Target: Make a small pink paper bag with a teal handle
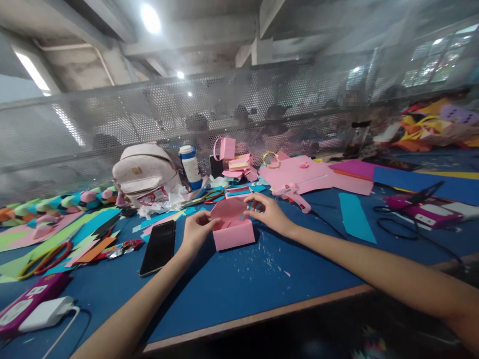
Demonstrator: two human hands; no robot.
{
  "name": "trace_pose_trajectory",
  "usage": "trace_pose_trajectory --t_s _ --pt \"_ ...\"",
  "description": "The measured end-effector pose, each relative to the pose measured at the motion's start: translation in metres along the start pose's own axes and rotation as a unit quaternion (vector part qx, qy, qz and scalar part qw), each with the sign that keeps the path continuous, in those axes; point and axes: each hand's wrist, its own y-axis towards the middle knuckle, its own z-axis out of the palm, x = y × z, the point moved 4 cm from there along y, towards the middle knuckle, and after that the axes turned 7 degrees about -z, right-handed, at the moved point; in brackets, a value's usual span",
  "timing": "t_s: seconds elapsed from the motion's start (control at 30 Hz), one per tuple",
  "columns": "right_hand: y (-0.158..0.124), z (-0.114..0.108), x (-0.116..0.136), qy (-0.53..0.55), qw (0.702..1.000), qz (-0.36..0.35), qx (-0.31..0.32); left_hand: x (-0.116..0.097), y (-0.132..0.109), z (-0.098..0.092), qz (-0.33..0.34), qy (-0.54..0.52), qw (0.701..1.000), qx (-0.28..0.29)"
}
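Paper scraps (pixel 287 273) lie near me on the blue table (pixel 209 304). Beyond them sits the pink paper box (pixel 235 238), its top open, between my hands. My left hand (pixel 195 228) seems to pinch its left side; my right hand (pixel 270 213) curls narrow at its right edge — pinch unclear. Uneven pressure could crease it — and my forearm could snag the glue gun's cord (pixel 329 224).

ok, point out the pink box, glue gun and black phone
Pink box (pixel 235 237), head view: on its front wall
Glue gun (pixel 294 193), head view: on its body
Black phone (pixel 158 248), head view: on its screen
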Motion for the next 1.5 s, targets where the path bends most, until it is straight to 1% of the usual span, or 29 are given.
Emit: trace_pose_trajectory --t_s 0.13,0.3,0.4,0.63,0.73,1.0,1.1,1.17,1.23,1.3,1.33,1.4,1.5 --pt "0.0 -0.004 0.004 -0.035 0.999 -0.008 0.003 0.001 -0.001 0.001 0.002 0.002 1.0 0.013" --pt "0.0 -0.002 -0.002 -0.018 0.998 0.039 0.049 -0.001 -0.001 0.001 0.011 0.006 1.0 0.02" --pt "0.0 0.001 -0.006 0.002 0.996 0.046 0.078 -0.001 0.0 0.001 0.018 -0.005 1.0 0.021" --pt "-0.002 0.006 -0.008 0.031 0.99 0.056 0.124 -0.008 -0.001 -0.001 0.035 -0.032 0.999 -0.017" --pt "-0.002 0.006 -0.007 0.032 0.99 0.058 0.128 -0.012 -0.003 -0.003 0.044 -0.037 0.998 -0.031" --pt "0.0 0.003 -0.005 0.033 0.994 0.059 0.088 -0.013 -0.004 -0.003 0.041 -0.037 0.998 -0.027" --pt "0.002 -0.002 -0.002 0.049 0.995 0.058 0.061 -0.011 -0.003 -0.002 0.026 -0.028 0.999 -0.015" --pt "0.005 -0.008 -0.002 0.056 0.996 0.059 0.021 -0.009 -0.002 0.001 0.008 -0.007 1.0 0.016" --pt "0.008 -0.018 -0.003 0.048 0.996 0.06 -0.044 -0.007 -0.001 0.002 -0.004 0.014 0.999 0.041" --pt "0.009 -0.028 -0.005 0.015 0.993 0.059 -0.1 -0.006 -0.001 0.002 -0.007 0.023 0.999 0.046" --pt "0.01 -0.032 -0.007 -0.005 0.992 0.06 -0.114 -0.006 0.0 0.001 -0.007 0.024 0.999 0.045" --pt "0.01 -0.035 -0.011 -0.044 0.991 0.063 -0.105 -0.005 0.001 0.001 -0.008 0.024 0.999 0.042" --pt "0.007 -0.032 -0.014 -0.099 0.992 0.062 -0.048 -0.003 0.003 0.0 -0.009 0.019 0.999 0.038"
